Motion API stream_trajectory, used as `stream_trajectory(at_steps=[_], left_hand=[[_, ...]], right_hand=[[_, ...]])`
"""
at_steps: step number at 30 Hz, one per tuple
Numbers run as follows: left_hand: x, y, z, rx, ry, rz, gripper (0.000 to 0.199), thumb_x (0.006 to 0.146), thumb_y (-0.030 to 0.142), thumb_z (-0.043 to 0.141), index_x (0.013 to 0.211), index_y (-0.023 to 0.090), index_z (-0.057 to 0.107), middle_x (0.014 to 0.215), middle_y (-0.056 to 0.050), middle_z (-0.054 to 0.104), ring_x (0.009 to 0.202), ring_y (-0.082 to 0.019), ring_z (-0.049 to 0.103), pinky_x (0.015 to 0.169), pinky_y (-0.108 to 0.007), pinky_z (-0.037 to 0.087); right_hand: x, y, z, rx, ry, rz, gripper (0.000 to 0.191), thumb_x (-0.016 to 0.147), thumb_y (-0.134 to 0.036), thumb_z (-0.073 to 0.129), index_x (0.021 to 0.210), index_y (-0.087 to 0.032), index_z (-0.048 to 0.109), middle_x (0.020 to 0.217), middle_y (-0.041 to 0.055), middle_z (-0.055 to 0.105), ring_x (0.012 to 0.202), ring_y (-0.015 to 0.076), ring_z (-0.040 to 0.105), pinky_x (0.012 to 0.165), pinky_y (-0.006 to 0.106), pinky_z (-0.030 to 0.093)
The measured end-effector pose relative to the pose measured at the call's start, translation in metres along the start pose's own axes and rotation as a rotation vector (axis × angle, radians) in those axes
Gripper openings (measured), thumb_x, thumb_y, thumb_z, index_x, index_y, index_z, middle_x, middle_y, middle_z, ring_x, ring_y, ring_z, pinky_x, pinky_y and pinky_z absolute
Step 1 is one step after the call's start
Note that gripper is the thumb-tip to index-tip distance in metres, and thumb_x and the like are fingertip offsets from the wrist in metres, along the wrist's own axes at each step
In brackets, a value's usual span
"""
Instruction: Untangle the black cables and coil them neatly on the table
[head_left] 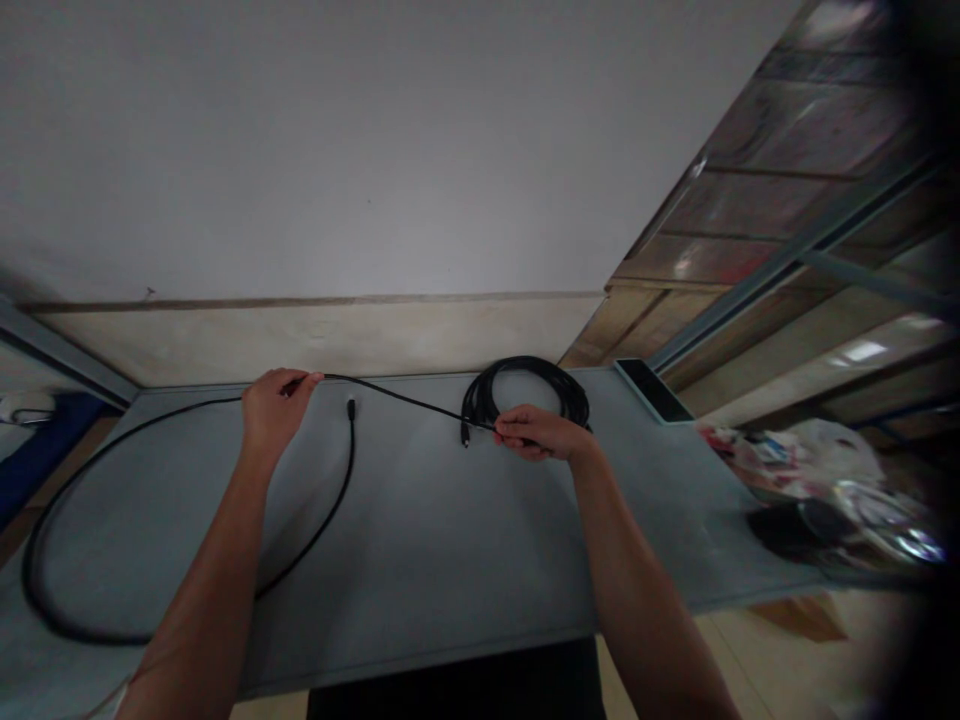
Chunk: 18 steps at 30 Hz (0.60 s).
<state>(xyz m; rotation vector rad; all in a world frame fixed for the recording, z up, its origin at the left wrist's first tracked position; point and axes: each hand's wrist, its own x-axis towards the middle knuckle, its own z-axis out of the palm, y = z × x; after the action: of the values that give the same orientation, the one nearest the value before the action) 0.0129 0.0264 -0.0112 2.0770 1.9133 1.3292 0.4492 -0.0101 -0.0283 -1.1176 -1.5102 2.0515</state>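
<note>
Forearms [214,575] reach forward, fingers [514,426] pinching the black cable [397,395].

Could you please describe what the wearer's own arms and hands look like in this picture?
The left hand and right hand are ungloved, with no ring or marking that I can make out. The left forearm and right forearm are bare, with no watch or bracelet visible. A pale patch beside the left forearm is too blurred to identify.

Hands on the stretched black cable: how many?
2: the left hand grips the cable near the table's far edge; the right hand pinches it by the coil. No other hand shows.
</note>
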Motion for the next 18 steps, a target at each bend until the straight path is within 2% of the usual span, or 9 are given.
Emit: stream_trajectory(at_steps=[5, 9, 13, 15, 16, 18], left_hand=[[0.000, -0.005, 0.002, 0.033, 0.025, 0.051, 0.032, 0.083, 0.050, 0.063, 0.075, 0.020, 0.073, 0.071, -0.004, 0.068, 0.066, -0.020, 0.060, 0.070, -0.033, 0.046], [-0.002, -0.005, 0.005, 0.059, 0.041, 0.140, 0.031, 0.085, 0.047, 0.064, 0.075, 0.019, 0.073, 0.069, -0.005, 0.067, 0.068, -0.021, 0.059, 0.074, -0.035, 0.046], [-0.007, 0.002, 0.013, 0.113, 0.135, 0.185, 0.025, 0.087, 0.042, 0.063, 0.083, 0.019, 0.074, 0.087, -0.009, 0.071, 0.091, -0.026, 0.061, 0.092, -0.044, 0.043], [-0.013, 0.010, 0.019, 0.100, 0.176, 0.184, 0.025, 0.088, 0.041, 0.061, 0.088, 0.019, 0.074, 0.097, -0.011, 0.070, 0.099, -0.027, 0.061, 0.095, -0.043, 0.043], [-0.016, 0.015, 0.023, 0.086, 0.146, 0.182, 0.026, 0.090, 0.040, 0.059, 0.090, 0.019, 0.073, 0.097, -0.011, 0.069, 0.098, -0.025, 0.061, 0.093, -0.041, 0.045], [-0.023, 0.024, 0.030, 0.081, -0.026, 0.155, 0.030, 0.093, 0.041, 0.053, 0.089, 0.018, 0.072, 0.090, -0.009, 0.068, 0.087, -0.022, 0.063, 0.086, -0.036, 0.048]], right_hand=[[0.001, -0.001, 0.001, -0.171, -0.017, 0.114, 0.036, 0.085, -0.047, 0.069, 0.084, -0.011, 0.067, 0.057, -0.0066, 0.042, 0.039, 0.0023, 0.030, 0.035, 0.017, 0.018], [0.001, 0.000, 0.000, -0.157, -0.005, 0.141, 0.035, 0.083, -0.047, 0.070, 0.083, -0.012, 0.066, 0.055, -0.0076, 0.040, 0.039, 0.0023, 0.028, 0.035, 0.016, 0.018], [0.005, 0.002, 0.001, -0.003, 0.122, 0.001, 0.035, 0.084, -0.048, 0.069, 0.078, -0.015, 0.062, 0.052, -0.0093, 0.033, 0.039, 0.0030, 0.024, 0.034, 0.016, 0.017], [0.007, 0.001, 0.002, 0.099, 0.206, -0.114, 0.035, 0.086, -0.049, 0.067, 0.078, -0.016, 0.059, 0.052, -0.0105, 0.029, 0.039, 0.0030, 0.020, 0.033, 0.016, 0.016], [0.008, 0.001, 0.003, 0.139, 0.238, -0.165, 0.034, 0.087, -0.049, 0.066, 0.079, -0.016, 0.059, 0.052, -0.0107, 0.028, 0.039, 0.0031, 0.019, 0.033, 0.015, 0.016], [0.009, -0.001, 0.004, 0.194, 0.268, -0.232, 0.030, 0.087, -0.046, 0.066, 0.085, -0.017, 0.061, 0.053, -0.0108, 0.027, 0.040, 0.0033, 0.017, 0.034, 0.015, 0.015]])
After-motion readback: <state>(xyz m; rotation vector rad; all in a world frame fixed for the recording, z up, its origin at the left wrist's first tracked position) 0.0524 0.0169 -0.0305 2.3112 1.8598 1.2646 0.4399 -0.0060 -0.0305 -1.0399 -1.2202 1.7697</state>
